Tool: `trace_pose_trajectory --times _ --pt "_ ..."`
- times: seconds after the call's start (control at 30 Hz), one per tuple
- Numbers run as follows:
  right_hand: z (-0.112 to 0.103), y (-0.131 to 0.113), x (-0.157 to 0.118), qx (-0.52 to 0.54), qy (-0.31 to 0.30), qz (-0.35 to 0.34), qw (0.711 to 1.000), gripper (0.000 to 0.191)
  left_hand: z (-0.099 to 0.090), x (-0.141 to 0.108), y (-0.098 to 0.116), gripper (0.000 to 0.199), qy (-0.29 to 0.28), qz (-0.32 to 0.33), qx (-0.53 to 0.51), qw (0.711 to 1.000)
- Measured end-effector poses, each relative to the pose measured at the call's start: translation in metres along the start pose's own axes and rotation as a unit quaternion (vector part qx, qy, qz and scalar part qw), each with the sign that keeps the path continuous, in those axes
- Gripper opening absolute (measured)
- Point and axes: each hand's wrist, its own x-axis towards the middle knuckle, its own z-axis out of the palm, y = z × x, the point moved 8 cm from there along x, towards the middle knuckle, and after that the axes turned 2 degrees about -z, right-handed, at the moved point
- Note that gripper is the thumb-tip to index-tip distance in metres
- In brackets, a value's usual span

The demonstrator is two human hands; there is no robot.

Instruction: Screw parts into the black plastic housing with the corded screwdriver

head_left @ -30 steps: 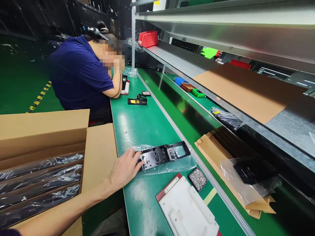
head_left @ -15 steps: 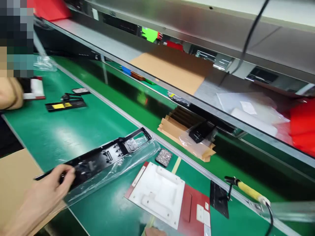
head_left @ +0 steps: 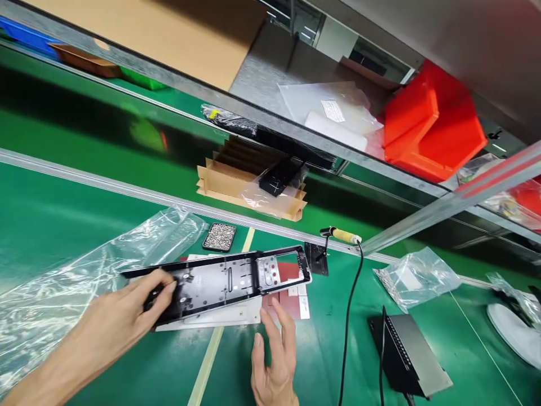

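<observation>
My left hand [head_left: 131,307] grips the near left end of a long black plastic housing [head_left: 220,285], fingers pinched over its edge. The housing's ribbed inner side faces up, with a rectangular opening at its right end. Beneath it lies a white and dark red fixture plate [head_left: 249,313], partly covered. My right hand [head_left: 276,355] is held just below the plate's near edge, fingers apart and holding nothing. A clear plastic bag [head_left: 105,259] spreads over the green mat, left of and behind the housing.
Behind the plate sits a small speckled pad [head_left: 220,237]. A yellow-handled soldering iron [head_left: 346,235] rests on a stand, its cord running forward. Right of it are a bubble bag [head_left: 416,276] and a black slotted box [head_left: 409,355]. A shelf with a red bin [head_left: 435,124] overhangs.
The view has swung right. My left hand has carried the black housing off the plastic bag to over the fixture plate. My right hand has come up into view beside it.
</observation>
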Motion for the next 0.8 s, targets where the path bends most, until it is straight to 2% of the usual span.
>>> trace_pose_trajectory --times 0.07,0.13,0.27,0.37,0.63,0.73,0.8 --pt "-0.001 0.015 -0.005 -0.036 -0.022 0.028 0.999 0.045 0.016 0.016 0.037 0.044 -0.029 0.056 -0.020 0.998" --pt "0.000 0.030 -0.011 -0.061 -0.038 0.049 0.996 0.048 0.028 0.026 0.061 0.043 -0.047 0.090 -0.032 0.994" --pt "0.004 0.047 -0.021 -0.068 -0.046 0.067 0.994 0.048 0.044 0.034 0.083 0.038 -0.078 0.131 -0.049 0.987" --pt "0.010 0.049 -0.026 -0.054 -0.044 0.067 0.995 0.046 0.049 0.034 0.080 0.040 -0.089 0.140 -0.047 0.985" --pt "0.026 0.040 -0.022 -0.023 -0.064 0.059 0.996 0.045 0.062 0.034 0.046 0.064 -0.117 0.101 -0.051 0.987" --pt "0.028 0.044 -0.025 -0.023 -0.068 0.065 0.995 0.042 0.055 0.034 0.042 0.074 -0.109 0.105 -0.032 0.988" --pt "0.030 0.049 -0.031 -0.024 -0.066 0.067 0.995 0.042 0.044 0.039 0.042 0.076 -0.120 0.105 -0.031 0.987"
